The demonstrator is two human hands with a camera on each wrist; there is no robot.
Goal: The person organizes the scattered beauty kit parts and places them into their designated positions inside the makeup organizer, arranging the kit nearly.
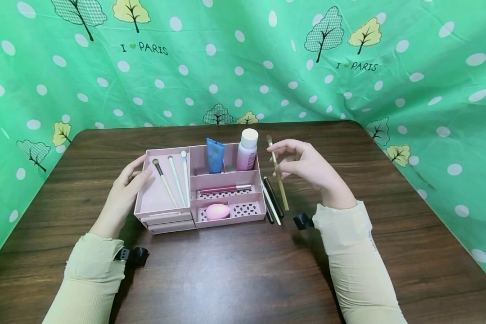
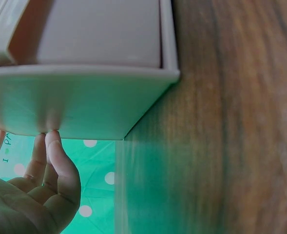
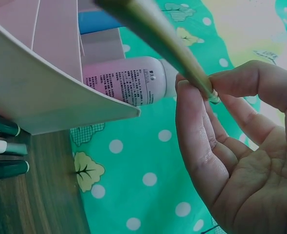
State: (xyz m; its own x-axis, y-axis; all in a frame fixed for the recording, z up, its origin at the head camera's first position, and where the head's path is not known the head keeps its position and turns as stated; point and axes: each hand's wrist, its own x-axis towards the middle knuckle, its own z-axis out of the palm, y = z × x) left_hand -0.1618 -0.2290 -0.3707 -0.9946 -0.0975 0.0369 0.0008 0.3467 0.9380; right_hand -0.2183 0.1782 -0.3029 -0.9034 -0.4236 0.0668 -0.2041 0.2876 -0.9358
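Note:
My right hand (image 1: 308, 164) pinches a makeup brush (image 1: 281, 186) with a gold handle between thumb and fingers, just right of the pink organizer (image 1: 162, 215). The brush's bristle end points away from me; in the right wrist view the handle (image 3: 158, 36) slants toward the camera. My left hand (image 1: 123, 193) rests against the organizer's left side, and its fingertips (image 2: 53, 134) touch the outer wall. Three brushes, including a dark-tipped brush (image 1: 166, 184), lie in the left top tray. Beside the organizer's right wall are several slim items, among them a white stick (image 1: 271, 202) and a black stick (image 1: 276, 200).
The organizer's right compartments hold a blue tube (image 1: 215, 155), a white-capped pink bottle (image 1: 247, 153), a dark pink slim tube (image 1: 222, 189) and a pink makeup sponge (image 1: 217, 212). Behind the brown table (image 1: 227, 274) hangs a green dotted cloth (image 1: 243, 54).

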